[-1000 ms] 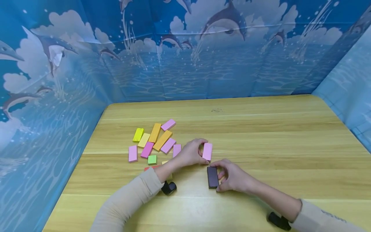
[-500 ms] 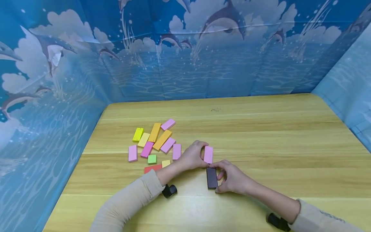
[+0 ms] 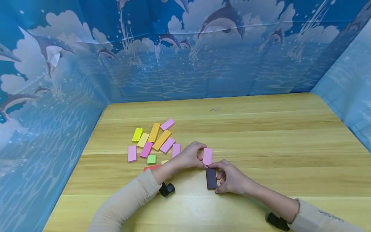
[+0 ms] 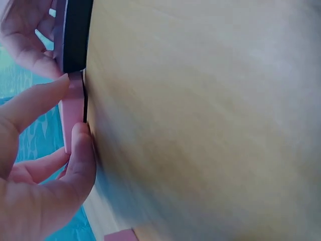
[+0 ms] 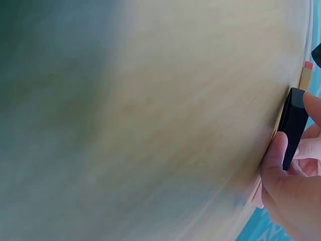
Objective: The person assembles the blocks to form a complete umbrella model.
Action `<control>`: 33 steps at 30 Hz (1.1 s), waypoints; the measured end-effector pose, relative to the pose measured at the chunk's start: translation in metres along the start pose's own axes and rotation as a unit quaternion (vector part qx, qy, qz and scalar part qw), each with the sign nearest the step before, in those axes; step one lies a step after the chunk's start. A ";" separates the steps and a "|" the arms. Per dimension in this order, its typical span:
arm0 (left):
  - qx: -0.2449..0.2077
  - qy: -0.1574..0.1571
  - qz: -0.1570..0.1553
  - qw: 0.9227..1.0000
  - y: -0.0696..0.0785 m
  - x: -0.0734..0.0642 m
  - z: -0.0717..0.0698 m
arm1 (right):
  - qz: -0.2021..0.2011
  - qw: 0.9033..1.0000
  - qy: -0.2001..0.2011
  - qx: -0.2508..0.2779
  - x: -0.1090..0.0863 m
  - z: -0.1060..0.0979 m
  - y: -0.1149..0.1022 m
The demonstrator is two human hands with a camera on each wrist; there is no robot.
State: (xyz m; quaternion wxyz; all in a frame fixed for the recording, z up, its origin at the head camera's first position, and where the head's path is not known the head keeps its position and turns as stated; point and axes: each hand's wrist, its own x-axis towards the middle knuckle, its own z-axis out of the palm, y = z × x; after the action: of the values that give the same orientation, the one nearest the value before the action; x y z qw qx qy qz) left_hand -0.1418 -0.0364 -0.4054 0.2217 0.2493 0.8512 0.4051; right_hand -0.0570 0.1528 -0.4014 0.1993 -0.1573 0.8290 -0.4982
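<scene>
A pink block (image 3: 207, 156) lies on the table with its near end against or very close to a black block (image 3: 211, 178). My left hand (image 3: 189, 157) pinches the pink block from its left side, thumb and fingers at its two ends. The black block is gripped between thumb and fingers of my right hand (image 3: 233, 178), which comes in from the right. In the left wrist view the pink block (image 4: 74, 113) runs in line with the black block (image 4: 76, 35). The right wrist view shows the black block (image 5: 294, 125) between thumb and fingers.
Left of my hands lie several loose blocks, among them an orange block (image 3: 161, 140), a green block (image 3: 151, 159), a yellow block (image 3: 137, 135) and a red block (image 3: 152, 168) partly behind the left forearm. A dolphin-print cloth (image 3: 185, 71) walls the table (image 3: 261, 129) at the back and sides.
My left hand has brought the pink block toward me, closing the gap to the black block. The right hand and the black block have hardly moved.
</scene>
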 end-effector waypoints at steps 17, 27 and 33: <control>-0.070 -0.005 -0.047 0.996 0.000 -0.001 -0.002 | 0.020 0.996 0.026 0.087 0.001 -0.001 0.002; -0.078 0.007 -0.052 0.996 -0.001 -0.002 0.002 | 0.034 0.993 0.043 0.103 0.003 -0.002 0.003; -0.081 0.010 -0.051 0.995 -0.002 -0.004 0.003 | 0.032 0.993 0.044 0.105 0.004 -0.003 0.003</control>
State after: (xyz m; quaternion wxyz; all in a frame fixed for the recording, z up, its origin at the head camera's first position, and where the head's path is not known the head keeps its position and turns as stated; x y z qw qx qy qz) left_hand -0.1377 -0.0377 -0.4078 0.2529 0.1830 0.8296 0.4630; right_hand -0.0615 0.1542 -0.4032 0.1935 -0.0868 0.7846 -0.5826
